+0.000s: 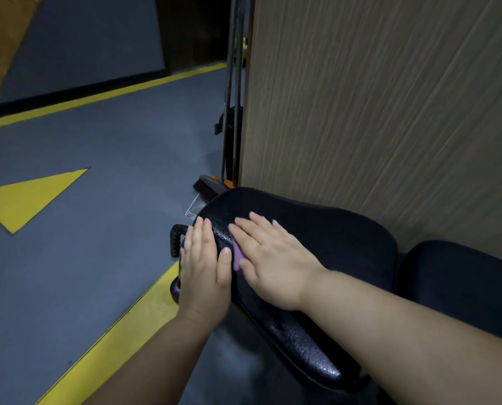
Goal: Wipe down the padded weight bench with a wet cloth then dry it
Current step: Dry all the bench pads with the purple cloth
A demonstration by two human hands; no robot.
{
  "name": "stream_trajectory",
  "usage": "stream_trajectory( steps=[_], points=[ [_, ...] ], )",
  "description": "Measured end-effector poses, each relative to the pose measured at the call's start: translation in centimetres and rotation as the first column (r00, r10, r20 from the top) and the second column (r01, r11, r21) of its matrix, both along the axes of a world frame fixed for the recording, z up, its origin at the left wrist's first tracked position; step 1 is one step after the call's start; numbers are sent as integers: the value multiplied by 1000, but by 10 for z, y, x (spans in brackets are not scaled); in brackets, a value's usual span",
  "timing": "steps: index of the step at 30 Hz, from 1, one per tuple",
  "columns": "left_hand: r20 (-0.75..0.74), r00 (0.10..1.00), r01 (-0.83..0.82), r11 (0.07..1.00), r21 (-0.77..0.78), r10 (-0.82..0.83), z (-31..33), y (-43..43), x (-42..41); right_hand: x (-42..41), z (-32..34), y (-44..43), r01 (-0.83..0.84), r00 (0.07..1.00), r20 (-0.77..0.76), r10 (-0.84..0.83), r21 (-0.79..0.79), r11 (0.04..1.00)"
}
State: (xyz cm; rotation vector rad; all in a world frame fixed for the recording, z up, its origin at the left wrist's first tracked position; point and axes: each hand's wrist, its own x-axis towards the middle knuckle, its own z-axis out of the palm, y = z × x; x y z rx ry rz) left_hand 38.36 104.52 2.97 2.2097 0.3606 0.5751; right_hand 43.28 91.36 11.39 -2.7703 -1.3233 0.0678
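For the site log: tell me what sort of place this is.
Most likely a gym. The black padded bench, the ribbed handle at its end, and the grey floor marked with yellow lines suggest a training area.

A grey floor (97,159) is spread over the left of the frame, marked with a yellow triangle (30,197) at mid left and a yellow stripe (103,96) above it. The upper right is filled by a wood-grain panel (375,97). Thin poles (232,97) and a dark brush head (207,185) are seen at its left edge.
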Motion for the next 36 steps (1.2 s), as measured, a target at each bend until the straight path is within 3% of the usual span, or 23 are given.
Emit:
stream_trajectory(
  steps=[8, 13, 26, 31, 36],
  points=[
    [-28, 999, -32, 999, 33, 33, 2, -3, -4, -74, -1, -144, 42, 998, 55, -39, -50, 998],
    [-68, 997, -33, 997, 70, 37, 3, -1, -5, -64, 0, -122, 71, 997, -3, -72, -117, 991],
    [-103, 993, -54, 993, 101, 64, 6, -2, -2, 34, 2, 36, 71, 993, -93, -74, -34, 997],
    [-98, 994, -40, 993, 110, 51, 5, -2, -3, 21, 5, 7, 46, 995, -84, -46, -4, 999],
    [-74, 995, -56, 993, 103, 63, 3, -3, -4, -24, 5, -90, 41, 997, -68, -48, -109, 993]
  ],
)
